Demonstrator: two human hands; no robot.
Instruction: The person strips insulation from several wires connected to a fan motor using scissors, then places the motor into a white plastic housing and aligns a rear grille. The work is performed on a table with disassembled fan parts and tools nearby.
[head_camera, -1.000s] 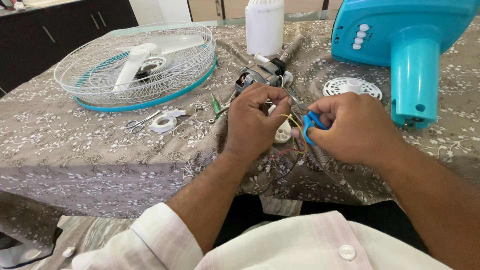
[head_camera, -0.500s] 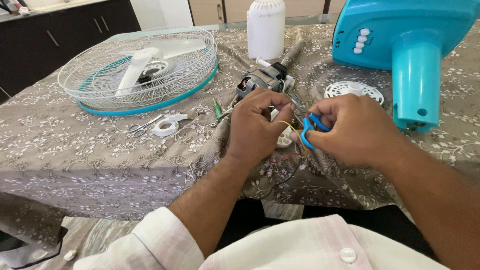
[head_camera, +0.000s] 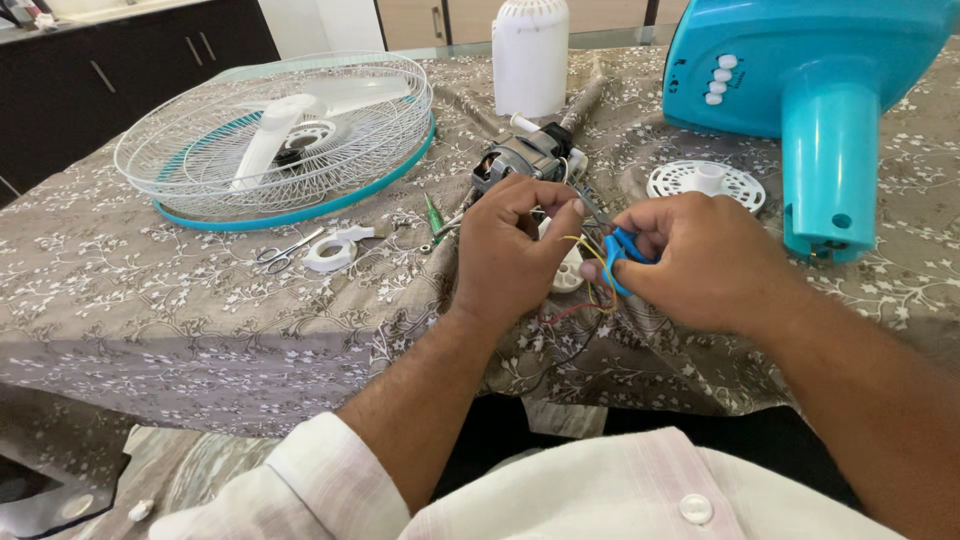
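Wires (head_camera: 585, 270): pinched taut in the left hand (head_camera: 510, 250) for cutting. Blue cutter (head_camera: 622, 250): gripped by right hand (head_camera: 700, 262) against them, above the bench (head_camera: 200, 300).

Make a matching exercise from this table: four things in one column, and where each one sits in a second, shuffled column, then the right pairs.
Things:
1. fan guard
2. small scissors
3. fan motor
4. blue-handled tool

Places:
A. in the right hand, at the coloured wires
B. just beyond the left hand
C. far left of the tablecloth, blade inside
D. beside the roll of white tape

Pairs: 1-C, 2-D, 3-B, 4-A
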